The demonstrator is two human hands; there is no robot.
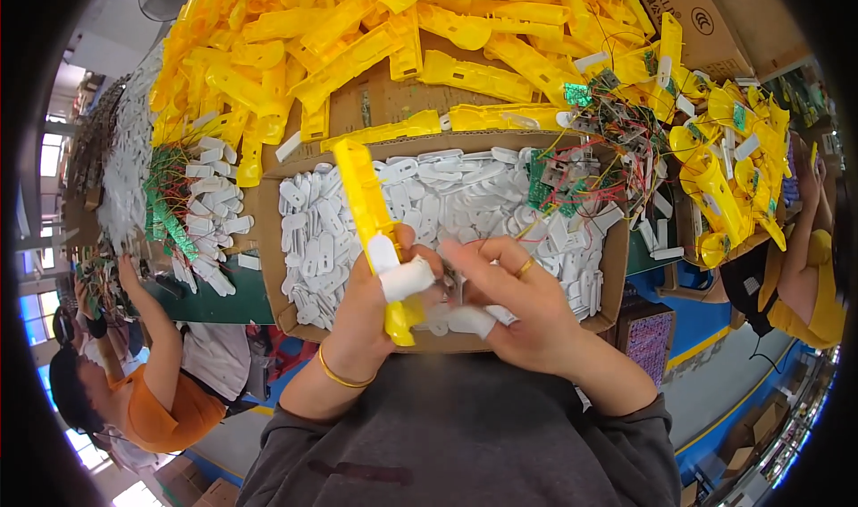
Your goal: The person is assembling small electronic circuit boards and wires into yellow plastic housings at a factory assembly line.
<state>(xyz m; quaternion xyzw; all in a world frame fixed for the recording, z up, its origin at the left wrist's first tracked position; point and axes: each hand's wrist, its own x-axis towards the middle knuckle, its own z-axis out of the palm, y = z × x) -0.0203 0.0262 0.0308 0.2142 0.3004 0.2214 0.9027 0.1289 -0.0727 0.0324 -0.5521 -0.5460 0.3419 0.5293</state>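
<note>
Both forearms rise from the lower edge and converge over a box point(271, 266) of white parts point(429, 178). The left hand point(356, 306), wrist bent slightly inward, pinches a yellow shell point(362, 194) between its wrapped thumb and fingers; the shell stands tilted, upper end leaning left. The right hand point(534, 308) reaches leftward beside it, fingers curled, thumb below; blur hides whether its fingertips pinch anything.
</note>
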